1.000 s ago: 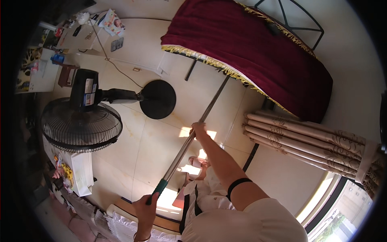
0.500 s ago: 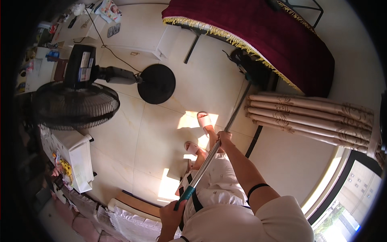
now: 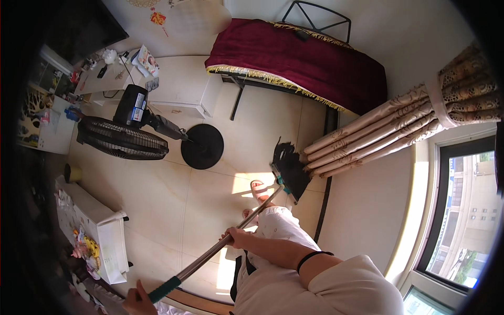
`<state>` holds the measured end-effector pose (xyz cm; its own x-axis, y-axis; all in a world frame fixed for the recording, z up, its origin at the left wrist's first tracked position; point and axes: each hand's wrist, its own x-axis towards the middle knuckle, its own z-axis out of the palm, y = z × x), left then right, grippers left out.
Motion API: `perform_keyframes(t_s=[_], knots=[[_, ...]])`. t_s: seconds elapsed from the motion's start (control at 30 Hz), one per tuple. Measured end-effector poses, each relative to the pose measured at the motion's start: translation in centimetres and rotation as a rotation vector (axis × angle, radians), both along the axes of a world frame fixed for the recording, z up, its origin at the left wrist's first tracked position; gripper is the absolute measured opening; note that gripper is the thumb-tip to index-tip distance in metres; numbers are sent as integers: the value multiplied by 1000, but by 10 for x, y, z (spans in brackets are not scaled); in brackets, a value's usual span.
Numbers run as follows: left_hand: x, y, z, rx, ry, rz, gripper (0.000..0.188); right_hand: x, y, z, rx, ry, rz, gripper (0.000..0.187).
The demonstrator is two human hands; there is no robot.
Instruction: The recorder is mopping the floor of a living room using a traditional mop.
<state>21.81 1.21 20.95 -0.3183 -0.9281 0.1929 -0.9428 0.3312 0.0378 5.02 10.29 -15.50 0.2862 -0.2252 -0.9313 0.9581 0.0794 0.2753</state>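
A broom with a metal pole (image 3: 202, 257), a teal grip (image 3: 165, 289) and a wide black bristle head (image 3: 293, 170) slants across my front. My right hand (image 3: 234, 238) is wrapped round the middle of the pole. At the pole's upper end, my left hand (image 3: 139, 301) holds the teal grip, its thumb raised along it; the lower fingers are partly cut off by the picture edge. The broom head lies at the floor just beyond my feet, close to the hanging curtain (image 3: 367, 131).
A black standing fan (image 3: 123, 139) with a round base (image 3: 202, 147) stands at left. A maroon fringed cloth (image 3: 299, 60) covers a black-legged table at the back. White cabinets (image 3: 181, 84) line the far left; a low white unit (image 3: 105, 236) stands nearer. A window (image 3: 462, 215) is at right.
The broom head has come out from beside the covered table toward my feet. Both hands have moved left and toward me with the pole. The view has shifted too.
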Motion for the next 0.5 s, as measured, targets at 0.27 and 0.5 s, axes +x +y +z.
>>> perform_keyframes(t_s=[0.27, 0.5], knots=[[-106, -77, 17, -98, 114, -294, 35, -53, -40, 18, -180, -117, -229, 3], [-215, -132, 33, 143, 310, -493, 35, -121, -65, 35, -195, -64, -642, 1]])
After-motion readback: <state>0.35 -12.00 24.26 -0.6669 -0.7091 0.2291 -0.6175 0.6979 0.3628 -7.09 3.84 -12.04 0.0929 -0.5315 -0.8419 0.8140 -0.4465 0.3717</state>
